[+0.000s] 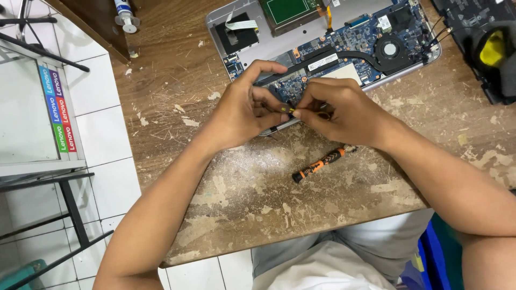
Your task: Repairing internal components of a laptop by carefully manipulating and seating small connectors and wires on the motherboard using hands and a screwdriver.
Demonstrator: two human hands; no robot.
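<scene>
An opened laptop (pixel 333 51) lies on the worn wooden table (pixel 252 182), its blue circuit board, black fan and copper heat pipe bare. Both hands meet over the board's near edge. My left hand (pixel 244 110) arches over the board, and its fingers pinch a small yellowish part (pixel 287 110). My right hand (pixel 336 110) touches the same small part from the right with closed fingertips. What lies under the fingers is hidden. An orange and black screwdriver (pixel 320 164) rests on the table just below my right hand.
A black device with a yellow piece (pixel 492 48) sits at the far right. A syringe-like tube (pixel 126 16) stands at the table's back left. A white tiled floor and a black metal rack (pixel 64 204) lie to the left.
</scene>
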